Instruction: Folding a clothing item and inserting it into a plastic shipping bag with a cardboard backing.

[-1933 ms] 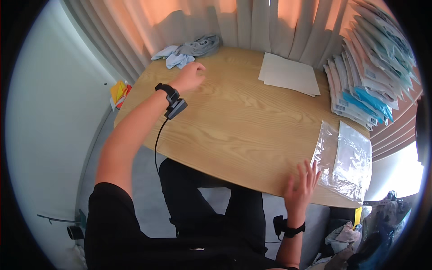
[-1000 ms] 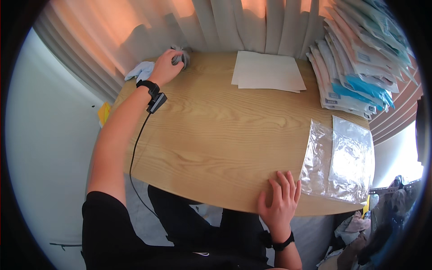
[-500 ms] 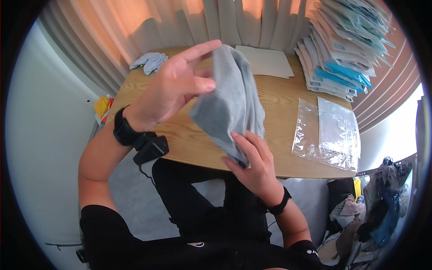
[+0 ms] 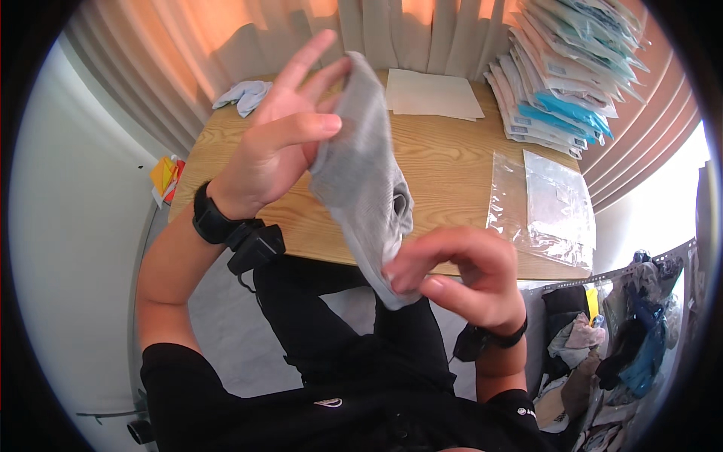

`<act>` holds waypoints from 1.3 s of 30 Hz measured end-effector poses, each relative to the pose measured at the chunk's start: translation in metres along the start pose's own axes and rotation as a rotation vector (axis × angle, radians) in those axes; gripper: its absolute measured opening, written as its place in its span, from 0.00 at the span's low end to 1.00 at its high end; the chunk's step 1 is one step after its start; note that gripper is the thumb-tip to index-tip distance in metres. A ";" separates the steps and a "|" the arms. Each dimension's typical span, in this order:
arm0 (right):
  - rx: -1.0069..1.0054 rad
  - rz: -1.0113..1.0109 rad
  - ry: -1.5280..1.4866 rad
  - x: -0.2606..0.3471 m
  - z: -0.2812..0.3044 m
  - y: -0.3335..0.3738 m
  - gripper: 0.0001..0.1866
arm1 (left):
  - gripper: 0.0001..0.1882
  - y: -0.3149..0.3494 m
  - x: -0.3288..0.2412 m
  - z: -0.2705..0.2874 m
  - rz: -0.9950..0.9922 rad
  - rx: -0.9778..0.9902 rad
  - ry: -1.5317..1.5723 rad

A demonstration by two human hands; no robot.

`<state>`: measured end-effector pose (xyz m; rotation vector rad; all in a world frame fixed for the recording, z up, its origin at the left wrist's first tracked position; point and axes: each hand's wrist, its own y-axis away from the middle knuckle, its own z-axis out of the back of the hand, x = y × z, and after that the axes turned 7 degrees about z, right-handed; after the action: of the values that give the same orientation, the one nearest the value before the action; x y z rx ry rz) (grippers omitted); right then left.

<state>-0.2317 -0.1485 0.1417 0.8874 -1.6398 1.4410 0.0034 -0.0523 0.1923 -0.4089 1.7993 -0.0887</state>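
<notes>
Slantwise, both hands (image 4: 263, 154) (image 4: 482, 275) hold a long, finely textured grey cloth (image 4: 361, 154).

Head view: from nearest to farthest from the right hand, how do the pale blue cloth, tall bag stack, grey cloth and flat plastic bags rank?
From the right hand:
1. Grey cloth, at the fingertips.
2. Flat plastic bags, near right.
3. Tall bag stack, far right.
4. Pale blue cloth, far left.

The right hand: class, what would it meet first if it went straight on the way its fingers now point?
The right hand would most likely meet the lower end of the grey cloth first; the two overlap in the picture, but blur leaves contact unclear.
</notes>
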 end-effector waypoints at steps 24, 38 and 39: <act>-0.785 0.227 1.251 -0.025 0.037 0.004 0.07 | 0.16 0.064 0.117 -0.031 0.338 -0.054 -1.060; -0.957 0.086 0.240 0.005 0.027 0.036 0.06 | 0.21 0.103 0.171 -0.086 0.392 -0.012 -0.933; -1.131 0.136 0.057 0.006 0.027 0.040 0.08 | 0.21 0.106 0.158 -0.080 0.398 -0.008 -0.933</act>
<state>-0.2717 -0.1706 0.1266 0.0764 -2.0788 0.4021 -0.1307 -0.0162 0.0390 -0.0539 0.9249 0.3401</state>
